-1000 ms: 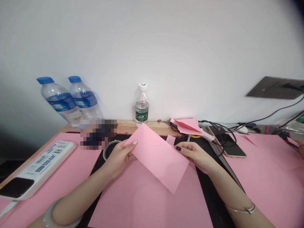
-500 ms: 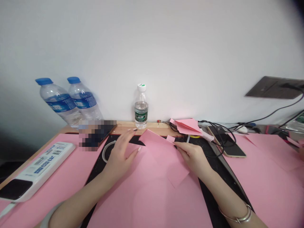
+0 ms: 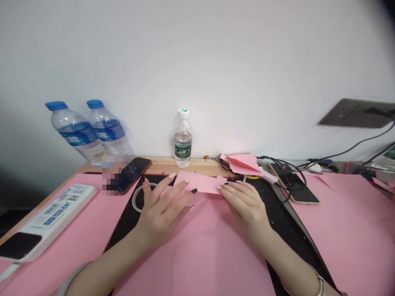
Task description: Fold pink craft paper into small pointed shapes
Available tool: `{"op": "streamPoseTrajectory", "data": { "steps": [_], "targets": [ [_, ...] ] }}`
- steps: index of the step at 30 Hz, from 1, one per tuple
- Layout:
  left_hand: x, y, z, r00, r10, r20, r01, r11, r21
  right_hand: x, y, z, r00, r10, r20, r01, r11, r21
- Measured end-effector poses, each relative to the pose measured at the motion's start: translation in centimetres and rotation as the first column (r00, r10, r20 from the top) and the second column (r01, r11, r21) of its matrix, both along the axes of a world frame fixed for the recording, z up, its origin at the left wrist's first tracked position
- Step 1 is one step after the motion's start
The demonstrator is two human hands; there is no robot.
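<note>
A small pink piece of paper, seemingly folded, is at the far end of a large pink sheet. My right hand has its fingers together at the paper's right end and grips it there; the thumb is hidden. Over the left end, my left hand is open with spread fingers, its fingertips close to or touching the paper. Part of a white ring shows beside the left hand on the black mat.
A small water bottle stands by the wall; two larger bottles lean at left. Phones lie on both sides. At left is a white power strip. Folded pink paper and black cables are at back right.
The small paper has turned and now lies lower and nearly level. My left hand has moved right over it with fingers spreading, and my right hand has closed in slightly leftward.
</note>
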State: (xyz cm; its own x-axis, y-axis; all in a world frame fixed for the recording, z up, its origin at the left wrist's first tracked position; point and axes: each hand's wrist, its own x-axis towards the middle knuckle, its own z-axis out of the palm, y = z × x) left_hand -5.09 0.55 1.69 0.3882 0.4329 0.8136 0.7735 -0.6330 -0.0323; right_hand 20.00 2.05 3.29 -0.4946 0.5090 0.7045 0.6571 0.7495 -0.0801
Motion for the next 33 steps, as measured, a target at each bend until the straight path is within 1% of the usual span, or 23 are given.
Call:
{"op": "streamPoseTrajectory", "data": {
  "steps": [2, 4, 7, 12, 16, 18, 20, 25, 27, 29, 31, 33],
  "targets": [
    [0.2, -0.4, 0.2, 0.994, -0.051, -0.098, 0.047, 0.998, -0.050, -0.8, -0.5, -0.1, 0.998, 0.053, 0.032, -0.052, 0.998, -0.041],
    [0.3, -0.6, 0.3, 0.985, -0.115, -0.125, 0.100, 0.988, -0.118, -1.6, -1.1, 0.0, 0.995, 0.090, 0.046, -0.087, 0.994, -0.067],
    [0.6, -0.9, 0.3, 0.982, -0.168, -0.085, 0.151, 0.973, -0.174, -2.5, -1.8, 0.1, 0.991, 0.115, 0.060, -0.111, 0.991, -0.079],
    [1.4, -1.5, 0.3, 0.981, -0.168, -0.094, 0.142, 0.960, -0.241, -3.3, -2.2, -0.1, 0.990, 0.113, 0.084, -0.105, 0.990, -0.094],
    [1.7, -1.7, 0.2, 0.983, -0.179, -0.032, 0.159, 0.931, -0.329, -3.2, -2.1, -0.4, 0.985, 0.126, 0.117, -0.113, 0.987, -0.111],
    [1.4, -1.5, 0.1, 0.983, -0.185, 0.008, 0.177, 0.924, -0.340, -2.8, -1.7, -0.3, 0.985, 0.124, 0.121, -0.113, 0.989, -0.097],
    [1.0, -1.2, -0.1, 0.984, -0.177, 0.022, 0.175, 0.931, -0.319, -2.2, -1.2, -0.1, 0.988, 0.110, 0.110, -0.103, 0.992, -0.073],
    [0.3, -0.7, 0.0, 0.989, -0.144, -0.027, 0.133, 0.960, -0.245, -0.2, 0.4, 0.5, 0.990, 0.081, 0.119, -0.075, 0.996, -0.058],
    [0.2, -0.7, 0.2, 0.992, -0.125, -0.033, 0.115, 0.966, -0.231, 0.8, 1.3, 0.4, 0.995, 0.044, 0.094, -0.040, 0.998, -0.041],
    [0.0, -0.7, 0.4, 0.995, -0.099, -0.017, 0.092, 0.968, -0.233, 2.0, 2.1, 0.3, 0.999, -0.027, 0.046, 0.028, 1.000, -0.012],
    [-0.1, -0.7, 0.6, 0.997, -0.073, 0.019, 0.075, 0.967, -0.244, 3.0, 2.8, 0.2, 0.989, -0.138, -0.053, 0.138, 0.990, 0.011],
    [-0.3, -0.6, 0.7, 0.997, -0.056, 0.048, 0.066, 0.968, -0.242, 3.6, 3.0, 0.4, 0.957, -0.234, -0.169, 0.238, 0.971, 0.000]
  ]
}}
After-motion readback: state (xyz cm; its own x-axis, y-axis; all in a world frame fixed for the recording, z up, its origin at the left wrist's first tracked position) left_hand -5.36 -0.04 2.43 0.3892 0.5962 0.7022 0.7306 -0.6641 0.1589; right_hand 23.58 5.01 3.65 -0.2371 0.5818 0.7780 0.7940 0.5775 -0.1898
